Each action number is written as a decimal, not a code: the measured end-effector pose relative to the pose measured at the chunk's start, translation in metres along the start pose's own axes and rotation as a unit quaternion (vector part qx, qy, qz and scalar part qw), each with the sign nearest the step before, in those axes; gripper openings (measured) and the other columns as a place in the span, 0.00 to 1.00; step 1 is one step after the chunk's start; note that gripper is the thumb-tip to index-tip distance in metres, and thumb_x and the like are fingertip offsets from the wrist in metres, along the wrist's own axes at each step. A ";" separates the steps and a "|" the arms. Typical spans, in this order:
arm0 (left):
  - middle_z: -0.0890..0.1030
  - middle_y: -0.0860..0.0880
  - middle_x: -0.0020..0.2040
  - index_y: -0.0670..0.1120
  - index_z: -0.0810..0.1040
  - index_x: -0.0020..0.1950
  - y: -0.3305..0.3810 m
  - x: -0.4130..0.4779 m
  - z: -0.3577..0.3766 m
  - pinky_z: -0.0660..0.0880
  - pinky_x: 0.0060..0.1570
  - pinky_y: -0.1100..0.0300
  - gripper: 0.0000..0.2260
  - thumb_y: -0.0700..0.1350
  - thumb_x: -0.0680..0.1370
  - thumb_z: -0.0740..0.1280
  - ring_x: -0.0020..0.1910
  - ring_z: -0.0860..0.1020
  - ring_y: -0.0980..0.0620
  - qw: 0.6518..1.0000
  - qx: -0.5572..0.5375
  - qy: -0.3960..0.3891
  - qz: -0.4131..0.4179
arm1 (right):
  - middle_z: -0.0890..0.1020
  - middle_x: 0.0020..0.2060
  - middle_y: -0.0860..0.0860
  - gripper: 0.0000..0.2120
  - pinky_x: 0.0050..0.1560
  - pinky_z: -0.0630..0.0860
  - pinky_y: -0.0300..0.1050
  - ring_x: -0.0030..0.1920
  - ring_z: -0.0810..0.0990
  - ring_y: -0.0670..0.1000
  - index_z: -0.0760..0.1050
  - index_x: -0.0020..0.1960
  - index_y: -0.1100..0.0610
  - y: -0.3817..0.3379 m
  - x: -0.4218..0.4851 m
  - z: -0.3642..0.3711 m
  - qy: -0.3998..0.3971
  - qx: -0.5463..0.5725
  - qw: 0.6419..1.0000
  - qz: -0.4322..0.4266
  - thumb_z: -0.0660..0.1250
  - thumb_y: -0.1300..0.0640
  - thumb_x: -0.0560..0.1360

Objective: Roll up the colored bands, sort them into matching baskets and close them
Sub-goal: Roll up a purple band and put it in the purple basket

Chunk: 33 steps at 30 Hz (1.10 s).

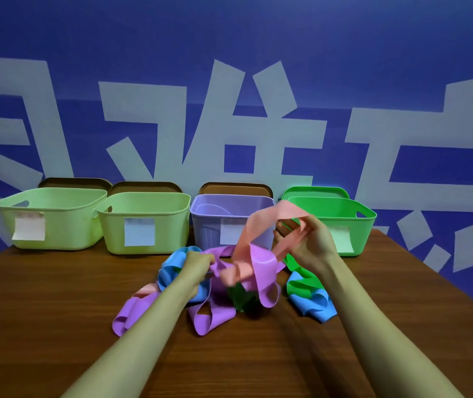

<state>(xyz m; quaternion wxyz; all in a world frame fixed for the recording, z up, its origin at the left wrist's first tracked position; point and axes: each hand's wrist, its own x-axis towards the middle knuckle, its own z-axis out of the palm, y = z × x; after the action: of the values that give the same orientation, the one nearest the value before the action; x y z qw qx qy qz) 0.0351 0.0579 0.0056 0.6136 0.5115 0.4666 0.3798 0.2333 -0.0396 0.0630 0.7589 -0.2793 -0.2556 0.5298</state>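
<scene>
A tangle of colored bands lies mid-table: purple bands [209, 314], blue bands [172, 271], green bands [301, 285] and a pink band [258, 225]. My right hand [307, 242] holds the pink band lifted above the pile, its loop hanging in front of the purple basket [209, 222]. My left hand [198, 264] pinches a purple band at the pile's left side. Behind stand two pale green baskets [57, 225] [172, 234] and a bright green basket [364, 228], each with a paper label.
Brown lids [74, 182] [146, 187] [238, 187] lean upright behind three baskets, a green lid [315, 192] behind the bright green one. The brown wooden table [42, 305] ends against a blue wall with large white characters.
</scene>
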 end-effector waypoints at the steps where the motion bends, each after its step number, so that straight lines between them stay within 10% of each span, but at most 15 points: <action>1: 0.72 0.46 0.32 0.40 0.68 0.48 -0.002 0.001 0.002 0.70 0.34 0.60 0.10 0.34 0.69 0.63 0.33 0.71 0.50 0.999 0.046 0.018 0.012 | 0.84 0.38 0.57 0.16 0.51 0.76 0.52 0.38 0.83 0.55 0.82 0.42 0.59 0.001 0.000 0.003 -0.006 -0.008 1.000 -0.010 0.56 0.58 0.77; 6: 0.73 0.44 0.64 0.45 0.68 0.66 0.015 -0.016 0.022 0.68 0.59 0.60 0.19 0.38 0.77 0.65 0.60 0.72 0.50 0.974 0.087 -0.031 0.209 | 0.82 0.41 0.58 0.17 0.58 0.71 0.59 0.45 0.81 0.59 0.84 0.43 0.59 0.003 0.001 0.019 -0.062 -0.041 0.997 -0.009 0.56 0.57 0.76; 9: 0.83 0.52 0.49 0.52 0.80 0.49 0.026 -0.024 0.029 0.72 0.54 0.60 0.06 0.51 0.74 0.71 0.49 0.78 0.55 0.961 0.109 -0.156 0.202 | 0.81 0.43 0.61 0.21 0.58 0.71 0.58 0.45 0.81 0.60 0.83 0.44 0.62 -0.001 0.003 0.026 -0.071 -0.039 0.997 -0.014 0.52 0.58 0.79; 14: 0.73 0.48 0.31 0.49 0.72 0.36 0.035 -0.013 0.022 0.69 0.34 0.57 0.09 0.47 0.75 0.68 0.33 0.71 0.49 0.947 0.194 -0.023 0.256 | 0.77 0.30 0.54 0.13 0.33 0.71 0.42 0.28 0.75 0.50 0.75 0.44 0.57 -0.010 0.010 0.027 0.055 -0.077 0.993 -0.065 0.53 0.58 0.80; 19: 0.70 0.47 0.30 0.48 0.71 0.46 0.080 -0.020 0.021 0.65 0.22 0.67 0.10 0.47 0.83 0.52 0.19 0.65 0.55 0.985 -0.030 -0.033 0.167 | 0.73 0.32 0.52 0.10 0.32 0.63 0.41 0.31 0.68 0.49 0.72 0.40 0.56 -0.012 0.014 -0.002 0.155 -0.540 0.816 -0.137 0.58 0.57 0.79; 25: 0.73 0.46 0.36 0.44 0.75 0.45 0.102 -0.025 0.029 0.67 0.24 0.67 0.09 0.36 0.80 0.58 0.27 0.68 0.54 0.959 -0.187 -0.200 0.079 | 0.78 0.43 0.54 0.09 0.39 0.69 0.42 0.42 0.75 0.52 0.76 0.53 0.60 0.006 0.014 -0.022 0.033 -0.756 0.654 0.022 0.68 0.62 0.73; 30: 0.79 0.51 0.53 0.52 0.70 0.67 0.091 -0.034 0.036 0.71 0.44 0.61 0.20 0.33 0.79 0.58 0.46 0.76 0.54 0.951 0.083 -0.250 0.164 | 0.75 0.58 0.53 0.35 0.49 0.75 0.35 0.53 0.77 0.46 0.62 0.71 0.51 0.014 -0.002 -0.010 -0.142 -0.543 0.825 0.066 0.70 0.71 0.71; 33: 0.80 0.51 0.50 0.49 0.68 0.68 0.082 -0.042 0.040 0.74 0.48 0.62 0.17 0.37 0.80 0.62 0.44 0.78 0.56 0.925 0.147 -0.278 0.213 | 0.79 0.51 0.54 0.35 0.48 0.77 0.44 0.48 0.80 0.50 0.65 0.70 0.51 0.017 -0.002 -0.005 -0.161 -0.494 0.854 0.020 0.70 0.71 0.67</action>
<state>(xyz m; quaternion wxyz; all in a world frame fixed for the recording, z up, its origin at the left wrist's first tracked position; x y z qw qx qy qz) 0.0628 0.0225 0.0956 0.5412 0.7684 0.2074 0.2712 0.2252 -0.0373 0.0471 0.4587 -0.5335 -0.5967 0.3859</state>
